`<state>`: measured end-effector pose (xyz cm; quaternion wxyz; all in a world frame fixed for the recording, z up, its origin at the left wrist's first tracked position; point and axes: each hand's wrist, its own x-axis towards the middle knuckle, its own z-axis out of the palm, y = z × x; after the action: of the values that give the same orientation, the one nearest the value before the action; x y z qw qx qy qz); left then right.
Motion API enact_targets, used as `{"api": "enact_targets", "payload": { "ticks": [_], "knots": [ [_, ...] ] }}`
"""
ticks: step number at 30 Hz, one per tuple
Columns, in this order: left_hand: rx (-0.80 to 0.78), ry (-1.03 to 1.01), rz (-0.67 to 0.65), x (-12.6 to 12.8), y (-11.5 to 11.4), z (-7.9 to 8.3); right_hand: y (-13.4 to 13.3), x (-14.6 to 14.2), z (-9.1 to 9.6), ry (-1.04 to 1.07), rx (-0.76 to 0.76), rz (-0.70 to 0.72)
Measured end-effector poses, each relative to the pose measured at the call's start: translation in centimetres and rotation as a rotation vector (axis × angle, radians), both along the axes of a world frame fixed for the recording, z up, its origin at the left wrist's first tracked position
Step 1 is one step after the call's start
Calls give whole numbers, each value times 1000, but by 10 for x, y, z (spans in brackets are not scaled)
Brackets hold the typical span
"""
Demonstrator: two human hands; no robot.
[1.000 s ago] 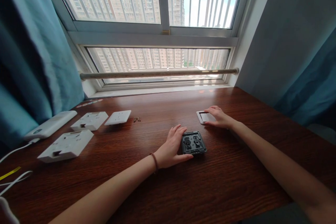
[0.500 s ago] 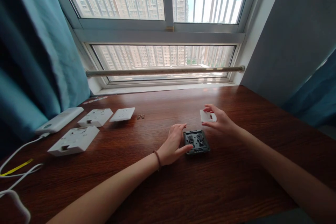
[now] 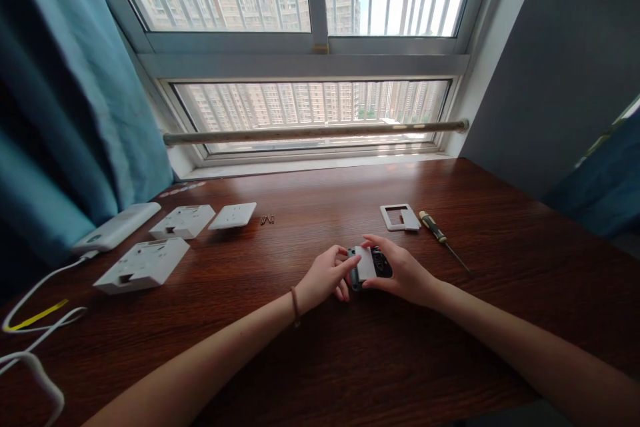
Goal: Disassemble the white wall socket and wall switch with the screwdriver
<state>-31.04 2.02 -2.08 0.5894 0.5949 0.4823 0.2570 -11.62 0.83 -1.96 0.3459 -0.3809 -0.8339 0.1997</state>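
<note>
A dark grey switch base [image 3: 355, 278] lies on the table between my hands. Over its left half sits a white rocker panel [image 3: 367, 263]; its right half shows black fittings. My right hand [image 3: 407, 271] grips the panel between thumb and fingers at its far and near ends. My left hand [image 3: 327, 273] is closed on the base's left edge, its thumb touching the panel. Beyond them, a white square frame [image 3: 389, 209] lies flat with a second white rocker panel [image 3: 411, 219] resting across its right side.
A screwdriver [image 3: 434, 226] lies right of the frame. Several screws [image 3: 267, 219], a white socket plate [image 3: 234, 215], two white boxes [image 3: 183, 221] [image 3: 145, 265] and a white power bank [image 3: 117, 227] with a cable stand on the left. A window is behind the table.
My right hand has brought a white rocker panel from the frame down onto the dark base. My left hand has closed on the base's edge. The frame and screwdriver are now uncovered.
</note>
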Motion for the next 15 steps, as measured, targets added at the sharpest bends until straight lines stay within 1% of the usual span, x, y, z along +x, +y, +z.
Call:
{"api": "enact_targets", "payload": {
  "ticks": [3,7,8,10,12,13,15],
  "knots": [
    [-96,-29,-6,5,-2,2,-3,-3,0,-12,-2,15],
    [-116,-44,8,8,-5,6,-6,-5,1,5,-21,1],
    [-114,-48,16,8,-6,7,-6,-5,1,18,-21,-29],
    [-113,-59,32,9,-7,8,-7,-5,1,55,-47,-155],
    [-121,-69,49,9,-8,10,-7,-4,0,93,-140,-316],
    [-123,-74,58,9,-8,10,-7,-4,-1,103,-202,-375],
    [-119,-86,69,9,-9,10,-8,-3,-2,86,-301,-419]
  ]
}}
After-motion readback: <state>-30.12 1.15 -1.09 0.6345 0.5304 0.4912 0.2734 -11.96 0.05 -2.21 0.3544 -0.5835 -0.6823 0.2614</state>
